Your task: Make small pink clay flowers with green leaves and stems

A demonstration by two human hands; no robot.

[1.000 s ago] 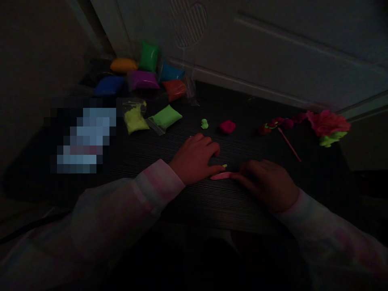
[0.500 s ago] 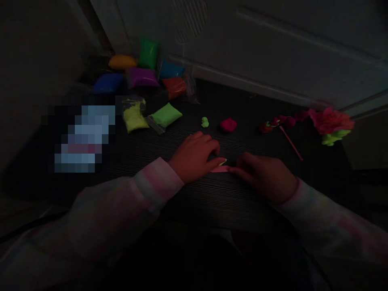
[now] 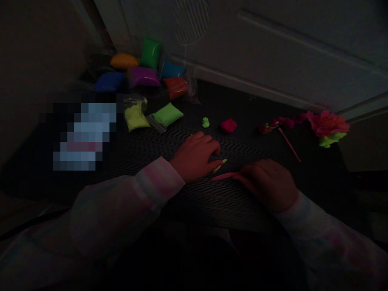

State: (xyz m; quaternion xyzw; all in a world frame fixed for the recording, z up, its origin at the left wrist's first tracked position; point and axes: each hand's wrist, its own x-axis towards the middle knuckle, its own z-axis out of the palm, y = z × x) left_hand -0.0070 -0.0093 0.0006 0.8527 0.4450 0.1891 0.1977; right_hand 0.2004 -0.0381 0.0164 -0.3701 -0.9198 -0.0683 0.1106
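Yellow strip (image 3: 220, 166) on the desk (image 3: 212, 202), against the thumb of the left hand (image 3: 196, 157) — half open, fingers bent. Pink tool (image 3: 224, 176) gripped in the closed right hand (image 3: 268, 184), near the strip.

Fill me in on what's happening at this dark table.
A person's right hand holds a pink tool, its blade pointing towards the left hand. The left thumb is at a thin yellow strip on the table; the blade appears just apart from it. Beyond the hands lie a small green lump and a red lump. Coloured packets lie to the left, and a pink stick lies to the right, near a pink flower.
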